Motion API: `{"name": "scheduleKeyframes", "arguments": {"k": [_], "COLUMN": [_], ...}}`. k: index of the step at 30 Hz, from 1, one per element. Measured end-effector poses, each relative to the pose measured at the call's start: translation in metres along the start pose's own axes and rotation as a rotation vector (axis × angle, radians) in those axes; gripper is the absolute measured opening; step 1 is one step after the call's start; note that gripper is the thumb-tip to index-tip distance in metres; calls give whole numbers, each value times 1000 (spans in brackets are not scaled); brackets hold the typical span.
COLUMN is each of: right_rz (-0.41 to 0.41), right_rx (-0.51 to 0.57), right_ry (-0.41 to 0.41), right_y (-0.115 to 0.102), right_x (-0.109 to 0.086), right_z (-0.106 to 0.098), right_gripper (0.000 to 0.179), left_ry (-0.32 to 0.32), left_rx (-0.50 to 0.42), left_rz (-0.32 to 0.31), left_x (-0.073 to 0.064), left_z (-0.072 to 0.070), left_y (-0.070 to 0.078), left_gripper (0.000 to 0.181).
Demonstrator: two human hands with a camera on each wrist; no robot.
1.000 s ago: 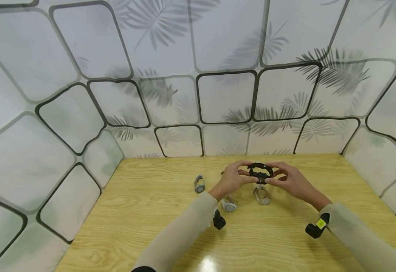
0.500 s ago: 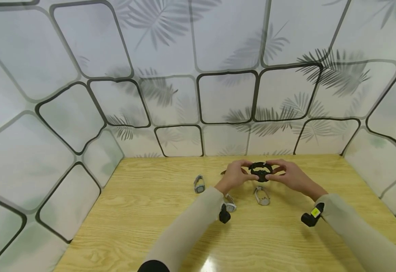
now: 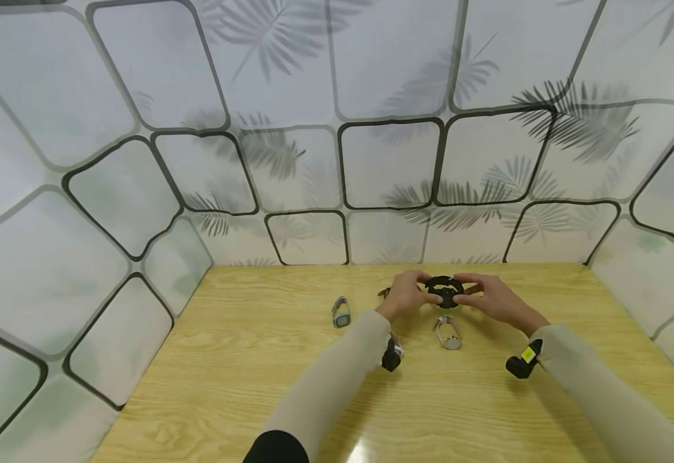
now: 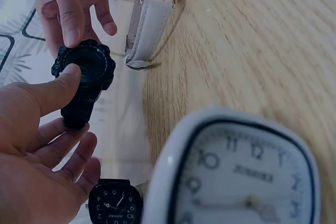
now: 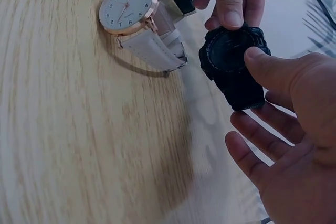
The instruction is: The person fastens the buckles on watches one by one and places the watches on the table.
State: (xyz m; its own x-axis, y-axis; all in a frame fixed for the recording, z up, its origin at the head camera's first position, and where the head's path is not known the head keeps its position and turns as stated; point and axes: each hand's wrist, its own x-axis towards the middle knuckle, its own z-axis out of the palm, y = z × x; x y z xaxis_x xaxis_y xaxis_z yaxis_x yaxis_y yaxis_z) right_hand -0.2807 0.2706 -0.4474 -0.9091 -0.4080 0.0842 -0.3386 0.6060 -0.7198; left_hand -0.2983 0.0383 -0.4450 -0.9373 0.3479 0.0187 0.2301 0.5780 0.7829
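Observation:
Both hands hold a black sports watch [image 3: 447,298] with a round dial and a looped strap, raised above the table near its back edge. At its left side, my left hand [image 3: 402,297] pinches it, the thumb [image 4: 71,74] lying on the dial's edge. From the right, my right hand [image 3: 494,302] pinches it likewise, with the thumb [image 5: 257,59] at the rim of the dial. Just in front lies a white-strap watch [image 5: 126,6] with a rose-gold case. Close under the left wrist is a white square-faced watch [image 4: 239,182], mostly hidden in the head view.
On the wooden table [image 3: 244,366], a grey watch [image 3: 342,319] lies left of the hands. A black square-faced watch [image 4: 115,203] sits by the left hand, partly covered by it in the head view. A patterned cloth wall [image 3: 389,164] rises behind the table.
The black watch has shifted slightly up and right in the head view, both hands still on it. The left forearm has moved right, covering more of the white square-faced watch.

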Motion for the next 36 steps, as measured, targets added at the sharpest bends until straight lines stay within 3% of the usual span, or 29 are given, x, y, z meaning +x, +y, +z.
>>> {"name": "scheduleKeyframes", "arguments": {"k": [10,15,22,36], "right_rz": [16,46,38,45], "right_rx": [27,33,17,15], "right_ry": [-4,-14,-8,-10], "right_y": [8,12,14,17], "right_x": [3,2,3,5], "right_z": [7,10,13,14], "right_gripper": [65,66,62,62], "left_ry": [6,-10,-48,-77], "left_rx": [129,182,178,251], "left_rz": [-75,-72,-94,-71], "left_x": [3,3,3,7], "left_z": [2,2,0,-2], "left_y": [2,4,3,2], "left_gripper": [50,46,50,50]}}
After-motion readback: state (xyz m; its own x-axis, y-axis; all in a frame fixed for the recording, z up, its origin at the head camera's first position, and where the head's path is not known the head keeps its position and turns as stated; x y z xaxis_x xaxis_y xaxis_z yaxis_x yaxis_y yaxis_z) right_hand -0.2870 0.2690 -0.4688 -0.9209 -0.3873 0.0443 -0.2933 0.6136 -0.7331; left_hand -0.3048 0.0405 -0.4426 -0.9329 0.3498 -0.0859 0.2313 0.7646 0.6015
